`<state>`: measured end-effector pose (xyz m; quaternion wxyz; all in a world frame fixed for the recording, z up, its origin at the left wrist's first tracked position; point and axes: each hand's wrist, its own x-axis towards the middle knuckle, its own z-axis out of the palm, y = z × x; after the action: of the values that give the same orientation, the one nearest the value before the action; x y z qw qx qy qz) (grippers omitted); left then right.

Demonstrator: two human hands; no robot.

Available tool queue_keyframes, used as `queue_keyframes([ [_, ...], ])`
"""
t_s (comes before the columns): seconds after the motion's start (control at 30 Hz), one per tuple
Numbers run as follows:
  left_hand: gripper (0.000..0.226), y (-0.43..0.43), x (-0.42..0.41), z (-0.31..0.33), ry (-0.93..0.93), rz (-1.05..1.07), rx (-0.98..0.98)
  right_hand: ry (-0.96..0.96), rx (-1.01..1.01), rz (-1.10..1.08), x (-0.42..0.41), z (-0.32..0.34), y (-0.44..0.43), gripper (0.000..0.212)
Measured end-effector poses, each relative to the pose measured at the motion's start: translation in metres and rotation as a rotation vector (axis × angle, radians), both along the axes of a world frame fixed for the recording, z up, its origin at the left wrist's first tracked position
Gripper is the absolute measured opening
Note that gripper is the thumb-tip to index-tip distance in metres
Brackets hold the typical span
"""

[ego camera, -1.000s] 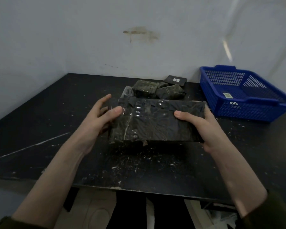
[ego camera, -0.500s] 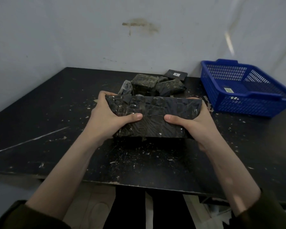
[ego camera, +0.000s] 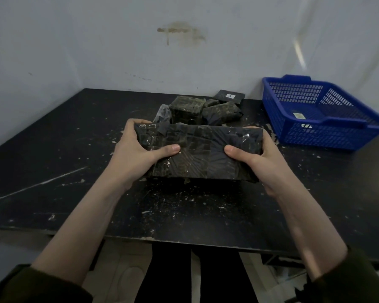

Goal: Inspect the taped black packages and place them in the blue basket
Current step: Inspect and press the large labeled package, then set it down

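Basket [ego camera: 274, 112] with small label [ego camera: 297, 115] inside

Blue basket [ego camera: 315, 136] cropped at right

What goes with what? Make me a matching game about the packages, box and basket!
1. large taped package
2. blue basket
3. pile of smaller packages
4. white-labelled flat box

a. farthest back, behind the pile
b. held by left hand and right hand
c. on the table, far right
d. just behind the held package

Pairs: 1-b, 2-c, 3-d, 4-a.
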<state>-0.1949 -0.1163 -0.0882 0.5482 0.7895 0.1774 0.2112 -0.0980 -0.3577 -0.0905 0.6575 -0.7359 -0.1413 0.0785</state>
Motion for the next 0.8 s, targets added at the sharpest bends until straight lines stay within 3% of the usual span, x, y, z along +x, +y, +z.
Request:
queue_keyframes([
  [0.07,0.111,0.004,-0.004,-0.001,0.04,-0.056,-0.074,-0.045,0.001,0.002,-0.005,-0.002,-0.003,0.071],
  [0.13,0.114,0.004,-0.011,0.002,0.037,-0.154,-0.335,-0.113,0.014,0.004,-0.014,-0.005,-0.008,0.073],
  [0.2,0.091,0.003,-0.015,0.004,0.043,-0.26,-0.587,-0.197,0.026,0.007,-0.025,-0.011,-0.013,0.073],
  [0.27,0.067,0.0,-0.017,0.004,0.055,-0.331,-0.658,-0.306,0.023,-0.011,-0.033,-0.016,-0.017,0.076],
  [0.33,0.061,0.0,-0.016,0.002,0.105,-0.321,-0.643,-0.411,0.019,-0.043,-0.036,-0.017,-0.021,0.076],
  [0.43,0.074,-0.002,-0.011,0.004,0.185,-0.289,-0.599,-0.549,0.031,-0.08,-0.036,-0.013,-0.028,0.075],
  [0.6,0.065,-0.018,0.01,0.018,-0.025,-0.303,-0.599,-0.677,-0.02,-0.133,-0.022,0.002,-0.047,0.076],
  [0.8,0.043,-0.064,0.079,0.049,-0.147,-0.331,-0.536,-0.703,-0.251,-0.366,0.027,0.031,-0.089,0.073],
])
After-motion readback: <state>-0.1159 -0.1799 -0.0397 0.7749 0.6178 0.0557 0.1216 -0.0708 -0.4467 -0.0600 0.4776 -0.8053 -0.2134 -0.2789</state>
